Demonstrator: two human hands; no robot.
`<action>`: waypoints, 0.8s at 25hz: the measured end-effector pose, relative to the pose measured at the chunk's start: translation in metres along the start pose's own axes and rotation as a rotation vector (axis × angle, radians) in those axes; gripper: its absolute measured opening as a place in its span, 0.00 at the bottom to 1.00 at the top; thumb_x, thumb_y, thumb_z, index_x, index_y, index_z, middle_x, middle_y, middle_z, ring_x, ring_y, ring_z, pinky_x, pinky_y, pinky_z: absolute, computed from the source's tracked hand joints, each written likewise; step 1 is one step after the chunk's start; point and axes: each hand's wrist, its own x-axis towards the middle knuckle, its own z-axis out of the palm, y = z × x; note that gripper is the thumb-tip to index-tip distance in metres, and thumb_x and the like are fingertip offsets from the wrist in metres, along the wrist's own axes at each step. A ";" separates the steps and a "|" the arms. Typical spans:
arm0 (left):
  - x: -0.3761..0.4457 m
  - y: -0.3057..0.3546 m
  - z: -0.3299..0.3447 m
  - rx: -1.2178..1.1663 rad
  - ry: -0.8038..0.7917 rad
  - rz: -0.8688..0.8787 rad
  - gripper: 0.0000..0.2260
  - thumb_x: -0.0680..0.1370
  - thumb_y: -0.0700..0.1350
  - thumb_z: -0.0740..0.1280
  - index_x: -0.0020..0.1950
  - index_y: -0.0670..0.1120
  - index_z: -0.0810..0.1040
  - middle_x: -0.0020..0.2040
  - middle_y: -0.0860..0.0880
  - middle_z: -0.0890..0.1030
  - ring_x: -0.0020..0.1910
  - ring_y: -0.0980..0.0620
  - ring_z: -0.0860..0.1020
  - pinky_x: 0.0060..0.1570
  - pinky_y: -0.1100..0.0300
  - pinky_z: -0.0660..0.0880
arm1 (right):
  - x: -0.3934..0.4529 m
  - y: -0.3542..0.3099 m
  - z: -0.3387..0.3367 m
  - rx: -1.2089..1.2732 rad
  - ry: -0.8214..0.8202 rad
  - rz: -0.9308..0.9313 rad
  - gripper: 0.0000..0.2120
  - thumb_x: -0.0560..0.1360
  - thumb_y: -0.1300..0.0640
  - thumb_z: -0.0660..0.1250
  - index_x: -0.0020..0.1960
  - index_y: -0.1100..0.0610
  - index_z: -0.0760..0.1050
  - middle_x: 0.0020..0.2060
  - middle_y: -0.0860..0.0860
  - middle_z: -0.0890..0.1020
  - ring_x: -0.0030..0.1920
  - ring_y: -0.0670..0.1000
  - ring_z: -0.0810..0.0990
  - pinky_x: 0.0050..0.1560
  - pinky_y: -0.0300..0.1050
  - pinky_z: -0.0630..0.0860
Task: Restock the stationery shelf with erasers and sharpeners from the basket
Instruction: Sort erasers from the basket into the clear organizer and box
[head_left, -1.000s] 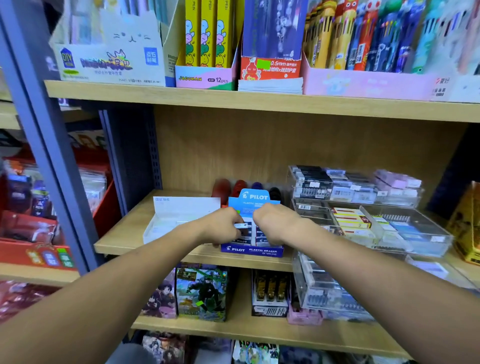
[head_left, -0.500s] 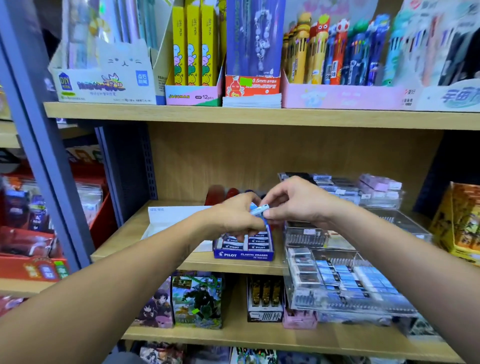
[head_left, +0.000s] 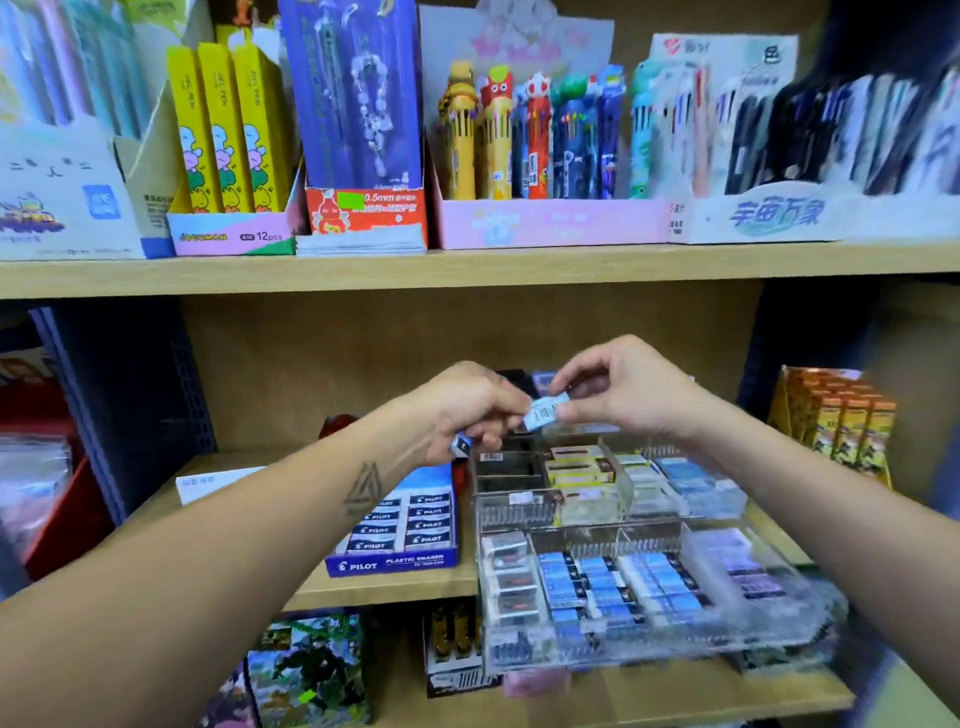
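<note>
Head view: I see both hands meeting above the clear tray (head_left: 613, 525) on the middle shelf (head_left: 374, 587). My right hand (head_left: 623, 389) pinches one end of a small pale-blue eraser (head_left: 543, 413) between thumb and fingertips; my left hand (head_left: 467, 405) pinches its other end, with a second small packet (head_left: 461, 443) tucked under its curled fingers. Just left of the tray sits the blue eraser box (head_left: 395, 558), nearly full.

Both hands, left (head_left: 467, 410) and right (head_left: 618, 395), lifted from Pilot box (head_left: 395, 525) to above clear trays (head_left: 649, 540), pinching eraser (head_left: 543, 412) between them.
</note>
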 end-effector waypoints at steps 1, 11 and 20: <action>0.009 0.006 0.006 0.033 0.037 0.008 0.06 0.76 0.32 0.66 0.52 0.32 0.78 0.29 0.42 0.73 0.17 0.56 0.61 0.20 0.67 0.60 | 0.003 0.005 -0.006 -0.042 0.006 -0.009 0.12 0.65 0.65 0.80 0.46 0.56 0.84 0.41 0.55 0.86 0.41 0.50 0.84 0.44 0.45 0.80; 0.077 0.014 0.002 1.379 0.146 0.385 0.17 0.78 0.39 0.62 0.62 0.52 0.81 0.59 0.47 0.82 0.53 0.46 0.80 0.50 0.54 0.79 | 0.052 0.070 -0.040 -0.284 0.216 0.231 0.09 0.72 0.55 0.76 0.52 0.54 0.84 0.38 0.46 0.84 0.37 0.42 0.81 0.39 0.35 0.73; 0.081 0.002 0.002 1.527 0.066 0.397 0.22 0.77 0.38 0.59 0.68 0.55 0.76 0.65 0.48 0.79 0.57 0.43 0.78 0.52 0.51 0.78 | 0.057 0.068 -0.043 -0.338 0.128 0.215 0.05 0.74 0.58 0.75 0.49 0.52 0.84 0.38 0.44 0.84 0.37 0.42 0.81 0.41 0.38 0.74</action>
